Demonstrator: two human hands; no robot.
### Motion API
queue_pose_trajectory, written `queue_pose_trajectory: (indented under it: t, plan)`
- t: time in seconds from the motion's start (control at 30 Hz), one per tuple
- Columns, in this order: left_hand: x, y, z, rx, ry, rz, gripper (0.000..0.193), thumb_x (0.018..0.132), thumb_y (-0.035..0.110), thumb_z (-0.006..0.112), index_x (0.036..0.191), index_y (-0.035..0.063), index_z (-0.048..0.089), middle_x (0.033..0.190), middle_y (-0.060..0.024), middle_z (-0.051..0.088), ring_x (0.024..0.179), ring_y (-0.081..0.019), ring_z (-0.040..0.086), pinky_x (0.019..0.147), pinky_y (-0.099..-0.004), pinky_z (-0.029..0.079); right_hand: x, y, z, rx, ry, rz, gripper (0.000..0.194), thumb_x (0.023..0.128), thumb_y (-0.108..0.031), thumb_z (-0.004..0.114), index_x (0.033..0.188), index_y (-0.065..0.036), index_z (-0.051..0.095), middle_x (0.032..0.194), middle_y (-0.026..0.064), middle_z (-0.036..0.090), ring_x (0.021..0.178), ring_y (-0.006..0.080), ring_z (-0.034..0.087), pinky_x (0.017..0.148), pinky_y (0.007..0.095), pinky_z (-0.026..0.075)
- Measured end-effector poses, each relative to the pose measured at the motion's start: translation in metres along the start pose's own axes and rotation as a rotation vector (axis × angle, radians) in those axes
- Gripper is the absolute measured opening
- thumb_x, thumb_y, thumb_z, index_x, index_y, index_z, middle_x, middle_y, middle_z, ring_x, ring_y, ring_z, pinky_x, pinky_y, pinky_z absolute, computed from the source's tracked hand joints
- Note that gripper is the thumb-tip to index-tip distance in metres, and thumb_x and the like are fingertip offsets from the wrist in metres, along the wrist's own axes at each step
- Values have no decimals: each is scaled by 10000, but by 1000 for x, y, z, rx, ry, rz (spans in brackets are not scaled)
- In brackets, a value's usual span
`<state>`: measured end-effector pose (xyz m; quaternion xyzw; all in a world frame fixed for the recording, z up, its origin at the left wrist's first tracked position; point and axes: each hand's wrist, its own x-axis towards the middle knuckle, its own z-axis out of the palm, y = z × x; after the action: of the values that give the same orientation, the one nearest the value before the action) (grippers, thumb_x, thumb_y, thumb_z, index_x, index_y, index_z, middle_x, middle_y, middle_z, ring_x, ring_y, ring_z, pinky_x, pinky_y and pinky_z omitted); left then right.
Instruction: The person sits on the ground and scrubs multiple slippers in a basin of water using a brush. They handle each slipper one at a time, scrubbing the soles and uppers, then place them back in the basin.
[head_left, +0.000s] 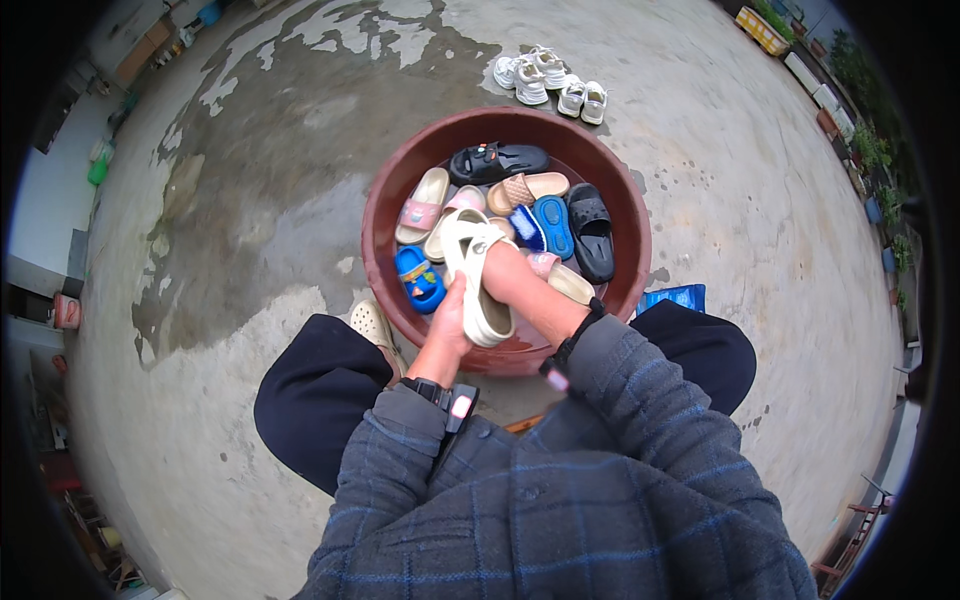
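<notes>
My left hand (448, 319) grips the side of a cream cross-strap sandal (491, 326), tilted over a red-brown plastic basin (504, 364). My right hand (506, 271) reaches into the sandal's opening under the straps; its fingers are hidden there. Around the sandal in the basin lie a blue children's clog (420, 280), a pink-strapped slide (422, 206), a black slide (501, 162), a beige woven-strap slide (527, 190) and a dark slide (591, 232). Close to my right hand are a blue-and-white bristled brush (527, 228) and an upturned blue sole (554, 226). Shallow water shows in the basin.
Several white sneakers (531, 81) stand on the concrete beyond the basin. A blue packet (675, 298) lies by my right knee, and my clog-shod foot (371, 326) is beside the basin's left rim. Wet concrete (247, 195) spreads to the left. Potted plants (870, 146) line the right edge.
</notes>
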<state>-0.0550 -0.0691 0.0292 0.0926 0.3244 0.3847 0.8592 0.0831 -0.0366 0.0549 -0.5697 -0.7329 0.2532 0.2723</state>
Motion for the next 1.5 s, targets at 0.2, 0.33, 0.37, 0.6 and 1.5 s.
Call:
queue_pose_trajectory:
  t: [0.2,0.33,0.37,0.6,1.5]
  plan:
    - [11,17,-14,-114,-61,189,560,1015,471,323,1369,51,431,1288,-128,560,1141,-274,566,992,-402,444,-49,-35,-3,-93,62,-164,283,793,-3,504,1038,23,642,1048,203,627,1021,362,580,918,407,461]
    - [15,24,-22,-65,18,284,604,984,542,349,1367,85,442,1270,-115,579,1117,-272,584,950,-405,481,-70,-59,-7,16,-30,-166,268,762,51,550,1004,6,655,1019,166,636,997,342,588,896,379,472]
    - [15,22,-23,-93,-50,264,601,984,541,350,1366,86,443,1268,-115,580,1118,-272,584,949,-405,481,-69,-60,-8,72,20,-173,258,762,50,562,995,-3,661,1009,156,639,984,337,592,883,374,477]
    - [8,22,-25,-106,-72,237,542,1020,451,325,1381,58,418,1323,-116,541,1155,-274,561,977,-411,455,-55,-40,-15,246,-61,-86,149,780,-22,635,925,-40,660,908,132,621,883,320,619,791,372,503]
    - [20,15,-29,-80,247,-145,562,1006,498,307,1366,86,435,1328,-110,538,1188,-286,542,1021,-446,424,13,75,47,-427,-105,-289,123,763,-114,592,812,-43,679,822,134,617,808,289,641,710,380,530]
